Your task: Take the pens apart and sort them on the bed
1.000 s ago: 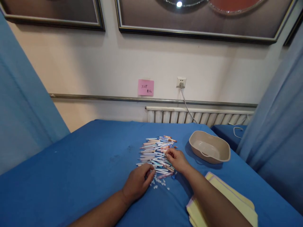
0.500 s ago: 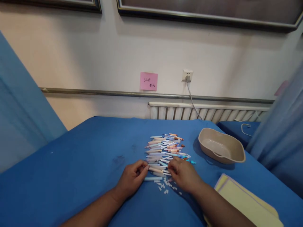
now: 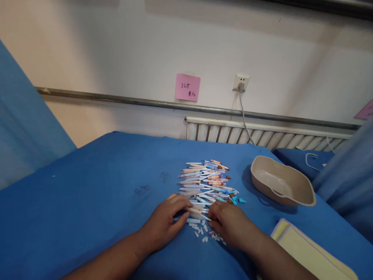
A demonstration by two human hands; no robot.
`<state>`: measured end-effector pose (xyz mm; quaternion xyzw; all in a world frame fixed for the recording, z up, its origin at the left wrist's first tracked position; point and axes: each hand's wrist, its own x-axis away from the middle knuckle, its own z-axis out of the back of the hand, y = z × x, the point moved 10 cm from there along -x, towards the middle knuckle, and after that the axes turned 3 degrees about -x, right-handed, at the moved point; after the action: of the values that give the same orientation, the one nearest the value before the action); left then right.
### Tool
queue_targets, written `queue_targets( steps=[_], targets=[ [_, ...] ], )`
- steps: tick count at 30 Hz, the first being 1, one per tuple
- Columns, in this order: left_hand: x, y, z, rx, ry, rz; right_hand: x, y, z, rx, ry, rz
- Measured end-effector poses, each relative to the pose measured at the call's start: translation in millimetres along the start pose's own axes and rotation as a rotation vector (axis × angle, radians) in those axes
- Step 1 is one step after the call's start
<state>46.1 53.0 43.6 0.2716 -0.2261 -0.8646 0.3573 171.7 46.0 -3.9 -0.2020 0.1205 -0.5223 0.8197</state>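
Note:
A heap of thin coloured pens (image 3: 204,182) lies on the blue cloth (image 3: 96,202) in front of me. My left hand (image 3: 166,223) and my right hand (image 3: 230,225) meet at the near edge of the heap. Together they pinch one pale pen (image 3: 196,211) by its two ends, left fingers on the left end, right fingers on the right end. Small white caps or bits (image 3: 204,235) are scattered on the cloth just below the hands. Both forearms reach in from the bottom of the view.
A beige oval basin (image 3: 282,186) stands to the right of the heap. A yellow folded cloth (image 3: 311,254) lies at the near right. Blue curtains hang on both sides. Behind are a radiator, a wall socket with a cable and a pink note.
My right hand came back from the middle of the heap to its near edge. Both hands closed on one pale pen. The camera tilted down and shifted slightly.

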Motion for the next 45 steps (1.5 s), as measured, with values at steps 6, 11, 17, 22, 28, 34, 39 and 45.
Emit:
queue_targets(
  steps=[6,11,17,22,28,34,39,45],
  targets=[
    [2.5,9.7,-12.7,-0.1,-0.1,-0.102,1.4,-2.2,-0.7,0.046,-0.022,0.021],
    [0.5,0.8,-8.5,-0.085,-0.076,-0.021,0.1,-4.1,5.1,0.156,-0.008,0.013],
    [0.0,-11.7,5.4,-0.064,0.045,0.1,-0.6,-7.6,6.2,0.161,-0.021,0.008],
    [1.1,-22.5,10.4,0.006,0.119,0.154,-0.5,-6.8,10.1,0.067,0.023,0.016],
    [1.2,-31.6,5.8,0.082,0.103,0.203,-5.6,12.4,24.1,-0.369,0.231,0.012],
    [7.8,-51.2,20.0,0.149,0.29,0.292,-3.2,49.3,29.3,-0.985,0.447,-0.132],
    [11.5,-64.4,20.2,0.229,0.333,0.373,4.7,51.0,45.2,-1.124,0.54,-0.144],
    [9.8,-65.1,10.6,0.292,0.273,0.391,-1.7,42.9,28.7,-0.916,0.441,-0.099]
  ],
)
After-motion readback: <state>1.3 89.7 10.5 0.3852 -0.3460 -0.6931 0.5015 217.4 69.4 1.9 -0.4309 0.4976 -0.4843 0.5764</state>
